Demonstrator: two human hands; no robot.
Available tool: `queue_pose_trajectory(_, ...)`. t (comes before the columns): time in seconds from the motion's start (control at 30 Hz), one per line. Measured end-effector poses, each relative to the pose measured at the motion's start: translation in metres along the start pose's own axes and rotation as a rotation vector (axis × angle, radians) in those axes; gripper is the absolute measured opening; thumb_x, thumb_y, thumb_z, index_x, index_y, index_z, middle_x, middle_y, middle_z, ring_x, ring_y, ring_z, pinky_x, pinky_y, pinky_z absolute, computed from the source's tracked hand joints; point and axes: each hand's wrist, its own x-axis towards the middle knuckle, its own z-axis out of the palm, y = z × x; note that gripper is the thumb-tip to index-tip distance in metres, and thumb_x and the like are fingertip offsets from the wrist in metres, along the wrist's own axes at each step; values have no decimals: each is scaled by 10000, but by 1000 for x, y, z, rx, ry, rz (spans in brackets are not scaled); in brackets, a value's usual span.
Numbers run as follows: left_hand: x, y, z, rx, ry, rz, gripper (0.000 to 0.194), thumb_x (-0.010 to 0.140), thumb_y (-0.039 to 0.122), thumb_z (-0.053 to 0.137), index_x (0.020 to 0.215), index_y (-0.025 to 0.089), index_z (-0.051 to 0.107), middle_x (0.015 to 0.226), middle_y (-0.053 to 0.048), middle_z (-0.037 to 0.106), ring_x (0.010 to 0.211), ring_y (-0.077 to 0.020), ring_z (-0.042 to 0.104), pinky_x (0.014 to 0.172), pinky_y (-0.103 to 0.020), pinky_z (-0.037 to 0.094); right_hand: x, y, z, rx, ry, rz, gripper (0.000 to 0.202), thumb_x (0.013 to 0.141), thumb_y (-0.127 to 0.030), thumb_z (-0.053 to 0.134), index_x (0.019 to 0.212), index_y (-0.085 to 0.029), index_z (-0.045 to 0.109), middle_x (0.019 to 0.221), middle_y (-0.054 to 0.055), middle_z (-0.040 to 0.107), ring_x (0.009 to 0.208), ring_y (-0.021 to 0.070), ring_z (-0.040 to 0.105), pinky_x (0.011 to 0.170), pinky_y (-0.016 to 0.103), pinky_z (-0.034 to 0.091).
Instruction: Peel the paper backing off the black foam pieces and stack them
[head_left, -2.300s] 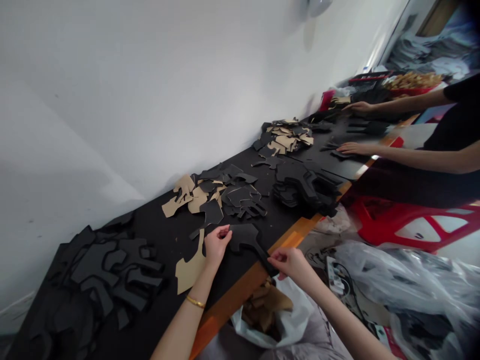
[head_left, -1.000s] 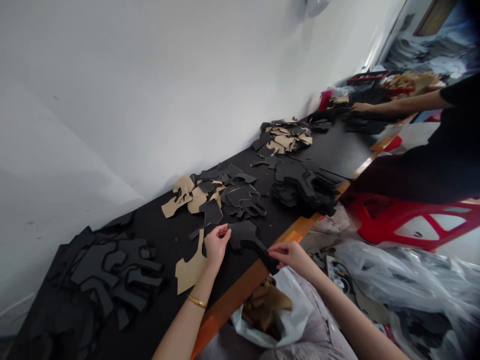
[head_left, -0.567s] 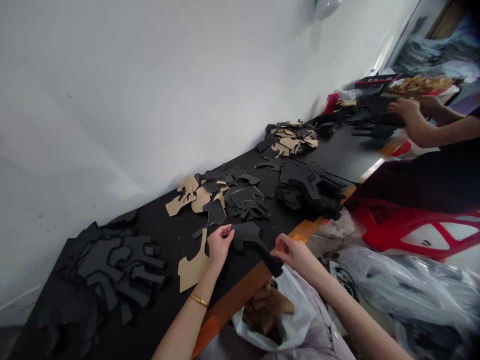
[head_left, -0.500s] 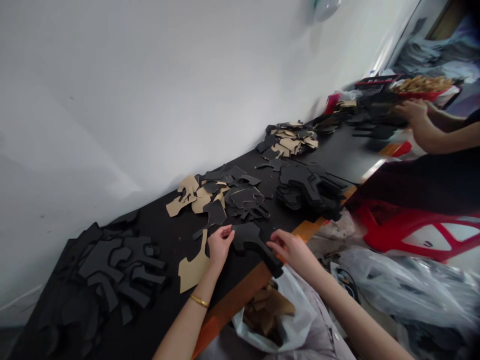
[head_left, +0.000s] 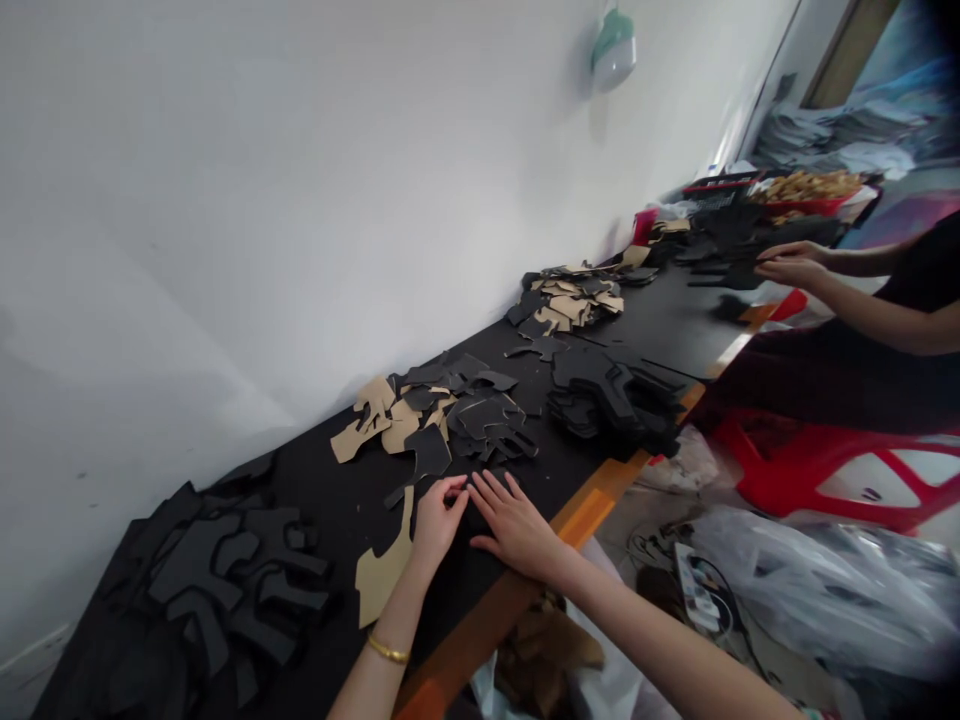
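Observation:
My left hand (head_left: 439,522) is closed in a pinch at the table's front part, thumb and fingertips together. What it pinches, if anything, is too small or dark to make out. My right hand (head_left: 519,528) lies palm down with fingers stretched, its fingertips close beside the left fingertips. Dark material under the right hand blends into the black table (head_left: 330,500). Just left of my left hand is a tan cut-out piece (head_left: 380,582) with a narrow arm. Beyond my hands lies a loose heap of black and tan cut-outs (head_left: 480,415).
Thick black shaped pieces (head_left: 202,560) are piled at the left. More black pieces are stacked (head_left: 611,390) at the right. A mixed heap (head_left: 574,300) sits by the wall. Below the edge are brown scraps (head_left: 551,650), a red chair (head_left: 757,470) and a co-worker's hands (head_left: 795,262) farther off.
My right hand has moved left and flattened beside my left hand. The black shaped piece that was between my hands no longer shows clearly. The co-worker's hands have shifted, and the view has turned slightly.

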Motion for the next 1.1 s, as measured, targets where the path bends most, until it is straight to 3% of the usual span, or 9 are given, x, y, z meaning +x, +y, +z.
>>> queue_pose_trajectory(0.13, -2, 8, -1, 121, -10, 69, 229, 747, 219, 622, 958, 180, 705, 934, -92, 679, 823, -207, 664, 815, -375, 542, 0, 1, -3, 15, -3, -6, 737, 874, -592, 453, 1431, -121, 342, 1489, 146, 336, 1378, 325, 266, 1096, 553, 245)
queue_pose_trajectory(0.37, 5, 12, -6, 253, -22, -22, 221, 791, 242, 577, 939, 157, 717, 1135, -127, 537, 657, -128, 656, 801, -365, 547, -1, 0, -3, 15, 18, -9, 737, 869, -583, 474, 1435, -132, 335, 1479, 146, 356, 1372, 318, 283, 1091, 543, 251)
queue_pose_trajectory(0.47, 6, 17, -12, 416, -58, -36, 250, 821, 264, 556, 1003, 184, 709, 1150, -118, 530, 821, -176, 658, 847, -368, 517, -1, 0, -2, 17, 27, 5, 756, 864, -588, 480, 1439, -124, 322, 1480, 146, 354, 1374, 314, 278, 1092, 543, 251)
queue_pose_trajectory(0.57, 2, 20, -19, 612, -80, -81, 270, 849, 278, 530, 1053, 281, 706, 1194, -97, 524, 1077, -250, 567, 871, -380, 477, -1, 0, -3, 16, 36, 10, 753, 871, -596, 458, 1438, -118, 325, 1489, 143, 335, 1373, 310, 280, 1093, 540, 252)
queue_pose_trajectory(0.67, -1, 19, -26, 707, -139, -98, 297, 876, 281, 497, 1103, 342, 679, 1184, -71, 544, 1109, -241, 543, 860, -361, 446, -2, 0, -3, 21, 31, 2, 739, 878, -595, 446, 1431, -119, 339, 1491, 143, 329, 1371, 309, 287, 1090, 539, 258)
queue_pose_trajectory(0.83, 5, 12, -52, 875, 22, -103, 396, 878, 242, 478, 1262, 228, 572, 1068, -95, 591, 942, -221, 613, 795, -338, 435, -2, 1, -1, 47, 37, 7, 730, 876, -590, 458, 1433, -132, 340, 1489, 137, 334, 1376, 307, 279, 1095, 543, 246)
queue_pose_trajectory(0.97, 5, 11, -70, 757, 75, -32, 311, 894, 247, 448, 1107, 200, 670, 983, -76, 631, 875, -195, 632, 783, -307, 446, -2, 1, 2, 74, 40, 8, 705, 875, -579, 474, 1435, -171, 346, 1489, 121, 341, 1374, 315, 282, 1091, 553, 246)
queue_pose_trajectory(1.1, 2, 10, -46, 541, -6, 24, 295, 884, 331, 485, 1029, 191, 701, 965, -76, 660, 852, -191, 641, 809, -304, 472, -1, -1, -1, 114, 31, 19, 666, 865, -546, 522, 1422, -213, 374, 1474, 91, 379, 1363, 324, 302, 1086, 565, 252)
